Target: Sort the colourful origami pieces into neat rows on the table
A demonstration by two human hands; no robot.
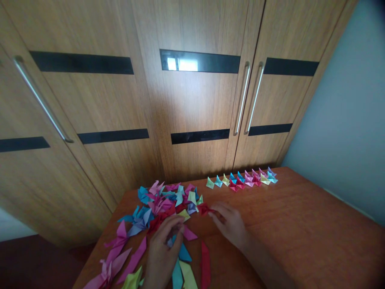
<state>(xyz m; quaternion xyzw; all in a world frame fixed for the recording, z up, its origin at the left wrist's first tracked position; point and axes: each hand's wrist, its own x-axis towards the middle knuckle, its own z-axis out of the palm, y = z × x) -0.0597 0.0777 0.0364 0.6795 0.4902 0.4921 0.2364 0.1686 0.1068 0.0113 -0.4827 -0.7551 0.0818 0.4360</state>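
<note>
My right hand (230, 224) is closed in a pinch at the tip of a red folded-paper figure (203, 209), just right of the pile. My left hand (165, 251) is in the front middle, its thumb and fingers curled together over the paper. Whether anything is between its fingertips cannot be seen. Close beyond them lies a yellow paper piece (184, 215). Around and left of this hand spreads a pile of colourful origami figures (161, 204), some shaped like cranes. A pink crane (107, 272) lies at the front left.
Small folded paper boats (249, 179) stand in rows along the table's back right. Flat folded strips, among them a red strip (205, 265) and a pale yellow strip (188, 275), lie at the front. A wooden wardrobe (198, 100) with metal handles stands behind the brown table (300, 233).
</note>
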